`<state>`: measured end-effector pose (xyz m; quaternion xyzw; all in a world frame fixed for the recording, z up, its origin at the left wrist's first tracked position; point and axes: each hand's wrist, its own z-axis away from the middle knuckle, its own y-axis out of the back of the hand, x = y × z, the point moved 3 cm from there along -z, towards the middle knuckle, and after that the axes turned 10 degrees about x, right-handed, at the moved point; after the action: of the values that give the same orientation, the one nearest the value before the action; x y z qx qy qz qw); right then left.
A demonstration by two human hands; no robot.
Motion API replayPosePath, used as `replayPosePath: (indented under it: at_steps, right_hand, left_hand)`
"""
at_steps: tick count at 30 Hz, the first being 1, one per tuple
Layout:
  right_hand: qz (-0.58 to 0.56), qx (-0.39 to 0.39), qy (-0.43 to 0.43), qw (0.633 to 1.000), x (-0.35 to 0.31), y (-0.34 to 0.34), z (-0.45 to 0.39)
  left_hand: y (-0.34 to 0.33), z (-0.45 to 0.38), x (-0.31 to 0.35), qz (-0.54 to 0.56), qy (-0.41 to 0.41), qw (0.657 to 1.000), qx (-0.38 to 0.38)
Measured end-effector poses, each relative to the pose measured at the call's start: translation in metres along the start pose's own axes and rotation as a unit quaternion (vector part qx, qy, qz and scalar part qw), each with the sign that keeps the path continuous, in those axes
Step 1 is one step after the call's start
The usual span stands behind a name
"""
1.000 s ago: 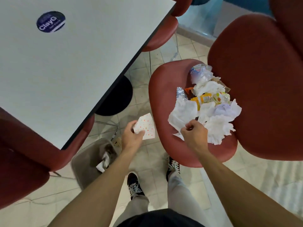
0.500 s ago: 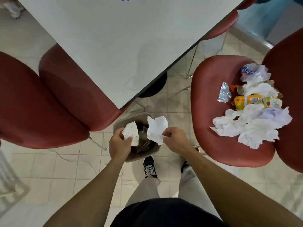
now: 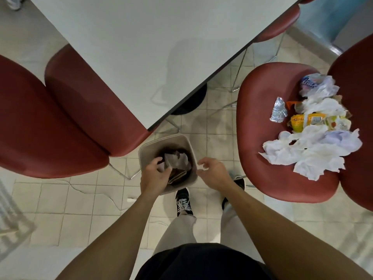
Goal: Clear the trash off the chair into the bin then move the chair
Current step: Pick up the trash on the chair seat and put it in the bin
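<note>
A crumpled plastic wrapper (image 3: 314, 85) on the chair (image 3: 256, 118) reads "Rinc…", partly legible.

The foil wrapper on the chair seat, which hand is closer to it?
Right. The right hand hangs open beside the bin, nearer the foil wrapper; the left hand is over the bin, farther away.

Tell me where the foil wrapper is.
The foil wrapper lies on the red chair seat at right, just left of the trash pile.

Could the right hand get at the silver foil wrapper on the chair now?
Probably yes: the right hand is open and empty, and the foil wrapper lies uncovered on the chair seat beside the pile.
</note>
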<state>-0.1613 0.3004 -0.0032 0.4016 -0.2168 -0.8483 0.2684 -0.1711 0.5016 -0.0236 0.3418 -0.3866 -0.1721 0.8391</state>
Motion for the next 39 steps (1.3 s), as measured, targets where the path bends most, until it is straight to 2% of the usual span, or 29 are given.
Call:
replayPosePath:
  at_steps: [9, 17, 23, 27, 31, 34, 36, 39]
  right_hand:
    - [-0.063, 0.056, -0.087, 0.993, 0.081, 0.087, -0.02]
    - [-0.074, 0.098, -0.151, 0.981, 0.184, 0.169, -0.042]
    - [-0.045, 0.091, -0.177, 0.979, 0.259, 0.197, -0.071]
    - [-0.048, 0.087, -0.171, 0.98, 0.288, 0.194, -0.101]
    - [-0.058, 0.069, -0.156, 0.984, 0.298, 0.175, -0.129]
    - [-0.016, 0.058, -0.173, 0.983, 0.302, 0.165, -0.143]
    - [0.002, 0.059, -0.18, 0.982, 0.305, 0.165, -0.148]
    - [-0.014, 0.085, -0.175, 0.981, 0.31, 0.17, -0.149]
  left_hand:
    - [-0.087, 0.02, 0.08, -0.053, -0.1, 0.989, -0.093]
    - [-0.207, 0.053, 0.161, -0.084, -0.145, 0.968, -0.189]
    - [-0.302, 0.065, 0.211, -0.13, -0.2, 0.947, -0.213]
    - [-0.358, 0.054, 0.238, -0.216, -0.298, 0.903, -0.222]
    - [-0.4, 0.038, 0.246, -0.352, -0.386, 0.81, -0.267]
    - [-0.411, 0.037, 0.248, -0.378, -0.396, 0.79, -0.276]
    - [-0.412, 0.037, 0.242, -0.384, -0.4, 0.789, -0.266]
    - [-0.407, 0.032, 0.226, -0.343, -0.359, 0.832, -0.246]
